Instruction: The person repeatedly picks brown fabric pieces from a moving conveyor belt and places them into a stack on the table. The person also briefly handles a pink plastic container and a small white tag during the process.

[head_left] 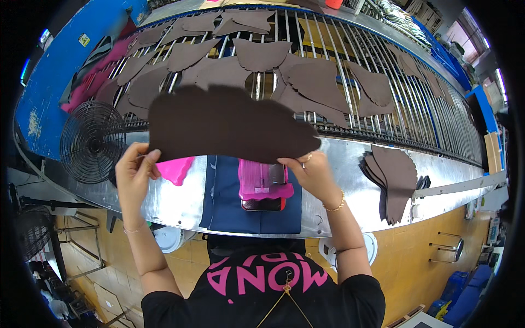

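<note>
I hold a large flat dark brown cut piece [229, 123] up in front of me, above the near metal ledge. My left hand [134, 169] pinches its lower left corner, and my right hand [313, 169] grips its lower right edge. Beneath the piece, on a dark blue cloth [224, 202], lie a pink scalloped template [265, 183] on a red-edged block and a second pink piece [175, 168]. A stack of matching brown pieces [394, 180] rests on the ledge to my right.
Many brown cut pieces [317, 82] lie spread on a roller conveyor [415, 115] beyond the ledge. A wire fan guard [92, 141] stands at the left. Pink pieces [95, 76] lean by a blue wall. A shiny metal ledge [175, 202] runs across.
</note>
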The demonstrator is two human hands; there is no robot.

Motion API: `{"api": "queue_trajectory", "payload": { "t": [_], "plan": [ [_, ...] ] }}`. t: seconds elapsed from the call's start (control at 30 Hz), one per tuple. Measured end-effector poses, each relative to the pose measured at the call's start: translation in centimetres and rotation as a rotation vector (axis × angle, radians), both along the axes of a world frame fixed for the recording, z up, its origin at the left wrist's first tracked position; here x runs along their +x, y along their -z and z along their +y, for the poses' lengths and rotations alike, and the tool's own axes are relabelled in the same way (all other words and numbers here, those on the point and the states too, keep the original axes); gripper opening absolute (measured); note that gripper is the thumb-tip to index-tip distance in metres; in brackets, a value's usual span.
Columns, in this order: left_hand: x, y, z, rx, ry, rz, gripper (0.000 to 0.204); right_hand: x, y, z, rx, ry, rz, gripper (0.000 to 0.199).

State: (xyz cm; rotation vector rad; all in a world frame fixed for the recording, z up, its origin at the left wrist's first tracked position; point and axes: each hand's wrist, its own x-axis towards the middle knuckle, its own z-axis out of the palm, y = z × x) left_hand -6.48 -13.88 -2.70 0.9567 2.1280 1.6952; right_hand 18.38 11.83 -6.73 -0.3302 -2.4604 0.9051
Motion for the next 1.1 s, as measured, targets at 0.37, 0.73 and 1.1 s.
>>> {"api": "queue_trajectory", "payload": {
  "t": [0.37,0.73,1.1],
  "plan": [
    [6.2,1.5,11.3,-0.151,0.444,0.384,0.007,12.4,7.5,3.9,-0.472,0.433,0.094,0.01],
    [12.8,-2.1,20.2,-0.172,0.838,0.602,0.015,24.7,0.8,11.1,-0.368,0.795,0.216,0.021],
    [6.5,-2.9,16.2,-0.197,0.336,0.008,0.031,28.9,4.2,40.1,-0.431,0.751,-0.019,0.04]
  ]
}}
